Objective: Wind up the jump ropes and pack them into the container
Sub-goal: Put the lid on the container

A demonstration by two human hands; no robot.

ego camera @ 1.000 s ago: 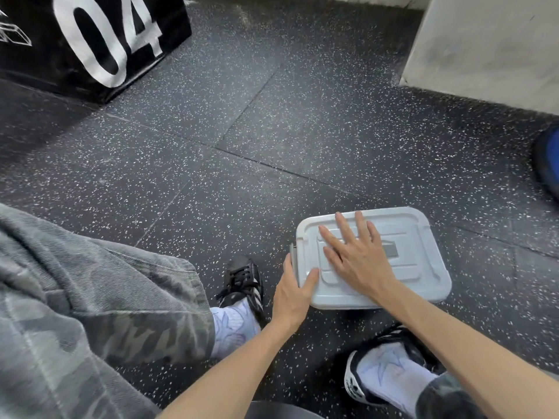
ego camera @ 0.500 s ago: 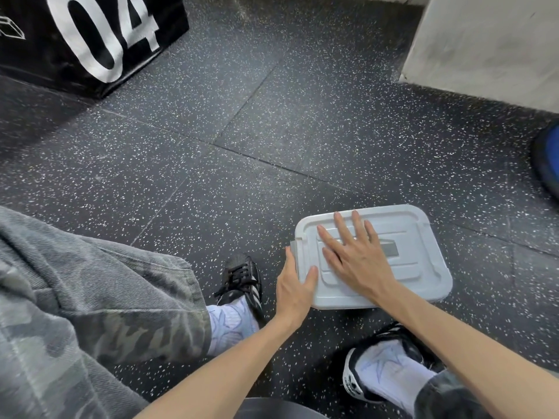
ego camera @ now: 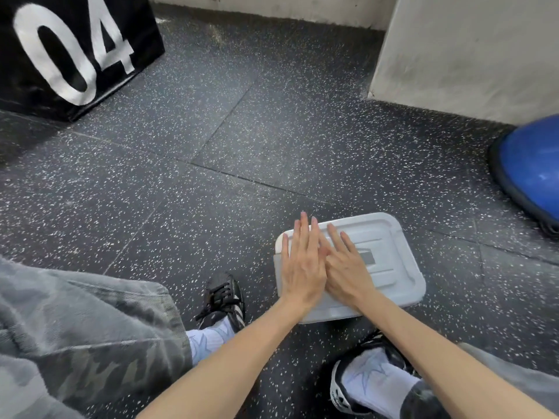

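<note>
head view: both your hands are flat on the lid (ego camera: 390,246) of the grey plastic container (ego camera: 357,313), which sits on the speckled rubber floor (ego camera: 211,152) just ahead of your shoes; your left hand (ego camera: 302,261) lies on the lid's left part, fingers straight and together, gripping nothing; your right hand (ego camera: 348,267) is beside it and touching it, fingers spread toward the lid's recessed middle, also holding nothing, just pressing; no jump ropes show anywhere here, so i judge they're inside under the lid, though that can't be checked; this looks like the closing press, the task nearly finished; to do it well, put your weight over the rim, not the hollow middle, and work each corner, since the far right corner sits well away from both palms; whether the edge is seated all round, i cannot tell; watch for the box skating on the rubber; the black box marked 04 (ego camera: 69,52) and the blue dome (ego camera: 532,170) stand well apart.
</note>
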